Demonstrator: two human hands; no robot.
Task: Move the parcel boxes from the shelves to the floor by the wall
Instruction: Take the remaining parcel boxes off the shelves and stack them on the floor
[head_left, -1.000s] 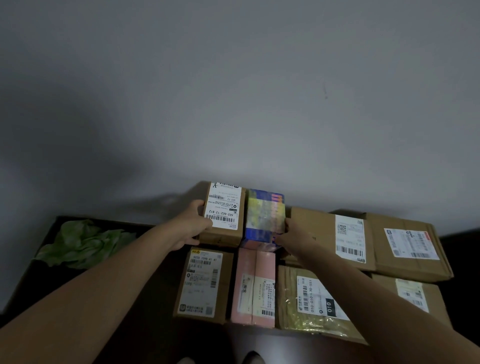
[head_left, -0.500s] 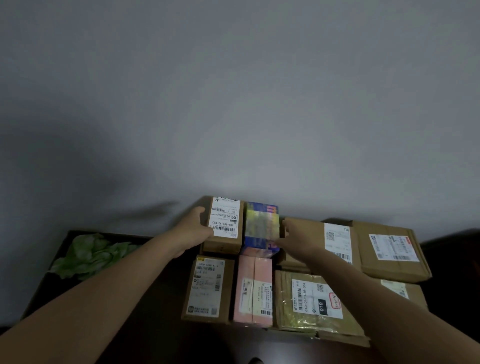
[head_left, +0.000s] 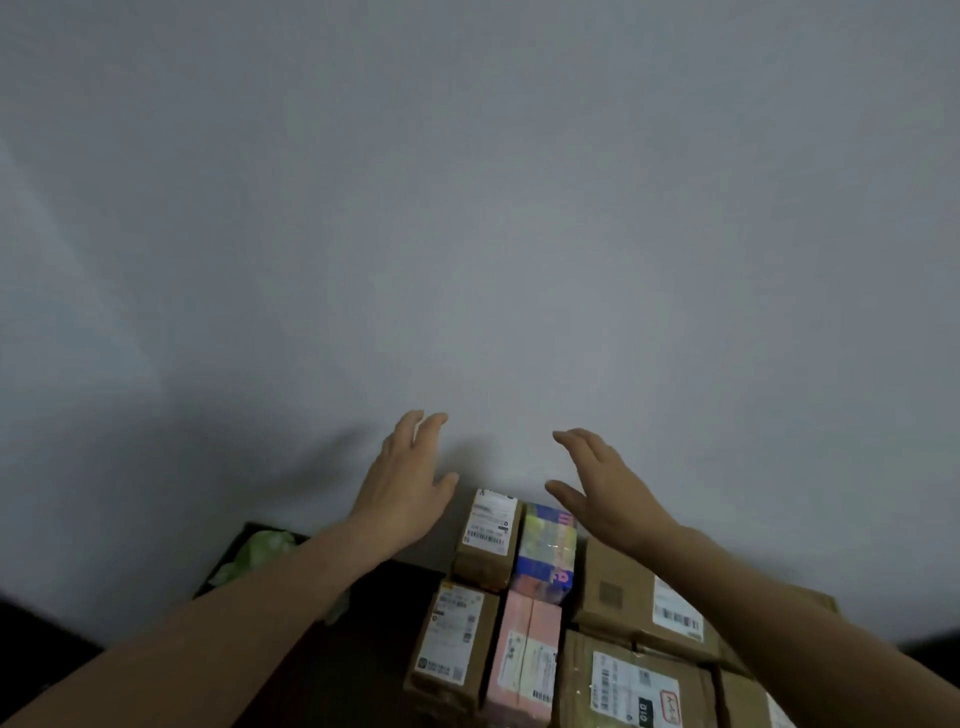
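Since the earlier frame both boxes have been let go and the hands lifted off them. The left grip and right grip are now held open, fingers straight and spread, nothing in either, both raised in front of the pale wall.

Just below and between them, the small brown box with a white label and the colourful box are set side by side, touching, on the dark floor right at the foot of the wall. Both grips are clear of them.

Nearer the camera a second row is laid out: another labelled brown box and a pink box, packed tight against the first two. Off to the right, a bigger brown box is partly covered by the right forearm, with a taped box in front of it.

Off to the left, a green crumpled thing can be made out behind the left forearm, well apart from the boxes. Lighting's pretty dim, so the label text can't be read.
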